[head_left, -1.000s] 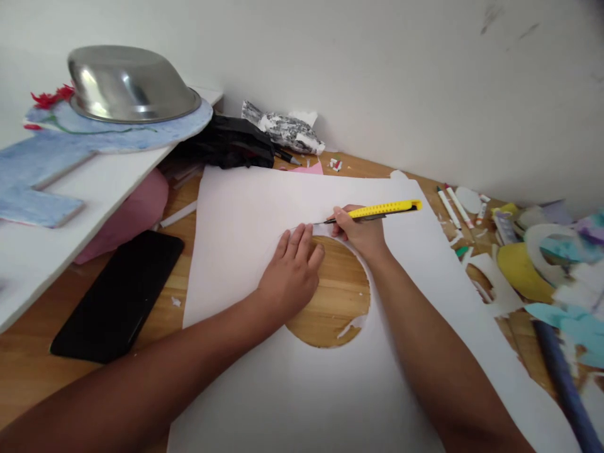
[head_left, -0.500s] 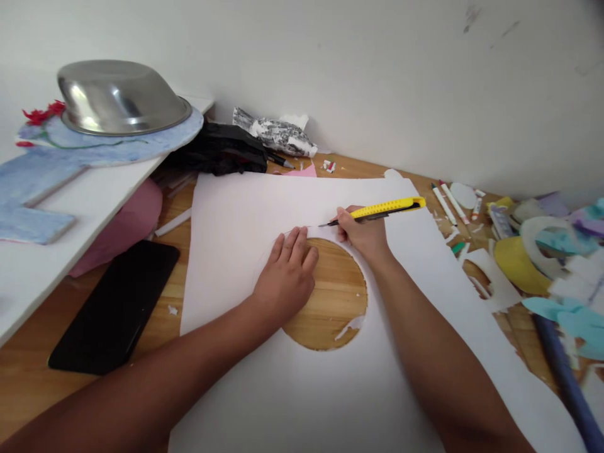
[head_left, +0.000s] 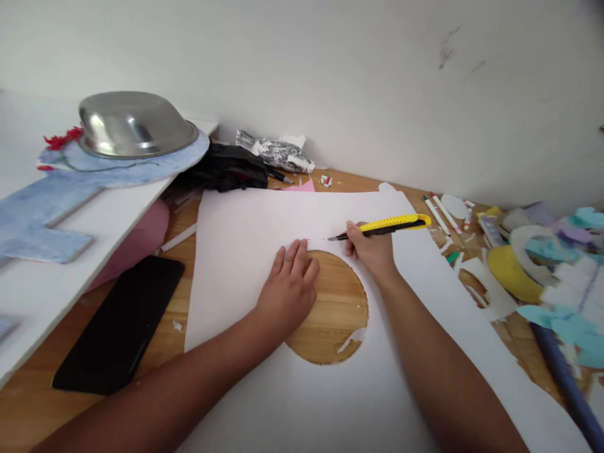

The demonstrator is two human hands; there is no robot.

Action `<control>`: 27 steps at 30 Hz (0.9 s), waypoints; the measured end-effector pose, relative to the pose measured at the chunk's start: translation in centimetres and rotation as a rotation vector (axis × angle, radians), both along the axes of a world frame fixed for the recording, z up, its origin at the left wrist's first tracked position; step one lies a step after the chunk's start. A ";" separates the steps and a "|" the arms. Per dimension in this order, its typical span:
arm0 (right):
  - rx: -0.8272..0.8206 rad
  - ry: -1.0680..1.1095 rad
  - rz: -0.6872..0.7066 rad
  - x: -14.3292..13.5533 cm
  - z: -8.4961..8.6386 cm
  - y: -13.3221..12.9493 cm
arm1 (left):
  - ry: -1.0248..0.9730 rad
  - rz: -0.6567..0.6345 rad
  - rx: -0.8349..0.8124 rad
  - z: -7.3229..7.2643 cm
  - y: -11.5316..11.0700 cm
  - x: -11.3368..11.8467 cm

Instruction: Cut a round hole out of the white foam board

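Note:
A large white sheet of board or stiff paper [head_left: 245, 233] lies on the wooden table, with a round hole [head_left: 337, 302] cut through it. My left hand [head_left: 290, 289] rests flat on the sheet at the hole's upper left edge, fingers stretched forward. In my right hand [head_left: 372, 248] is a yellow utility knife [head_left: 396, 223], gripped like a pen. Its blade points left and meets the sheet just above the hole, to the right of my left fingertips. Inside the hole lies a torn white paper scrap [head_left: 352, 340].
At the left, a white shelf [head_left: 123, 229] bears an upturned metal bowl [head_left: 136, 126] on a blue painted cutout. A black tablet or large phone [head_left: 120, 324] lies below. Markers [head_left: 438, 214], a tape roll [head_left: 521, 242] and paper scraps crowd the right side. A black plastic bag [head_left: 226, 167] sits behind.
The view has tilted up, so everything sits lower in the picture. My right hand and the knife have shifted slightly right, the blade tip drawing away from my left fingers, which stay put.

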State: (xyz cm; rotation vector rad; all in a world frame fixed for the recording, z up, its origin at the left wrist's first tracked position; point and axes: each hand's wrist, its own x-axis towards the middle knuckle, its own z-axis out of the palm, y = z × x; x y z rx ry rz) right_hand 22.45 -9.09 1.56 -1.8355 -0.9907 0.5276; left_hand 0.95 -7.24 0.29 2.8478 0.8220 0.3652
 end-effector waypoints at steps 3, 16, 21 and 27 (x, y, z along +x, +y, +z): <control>0.023 -0.065 -0.004 -0.2 0.4 -0.3 | -0.001 0.000 0.015 -0.2 0.0 0.0; -0.106 -0.102 0.097 0.3 0.9 -1.0 | 0.045 -0.026 0.047 0.2 0.0 0.1; -0.029 -0.164 0.122 0.4 0.4 -1.5 | 0.059 -0.008 0.033 0.3 -0.1 0.3; -0.058 -0.119 0.012 0.6 0.1 -1.8 | 0.051 -0.011 0.048 0.3 0.0 0.3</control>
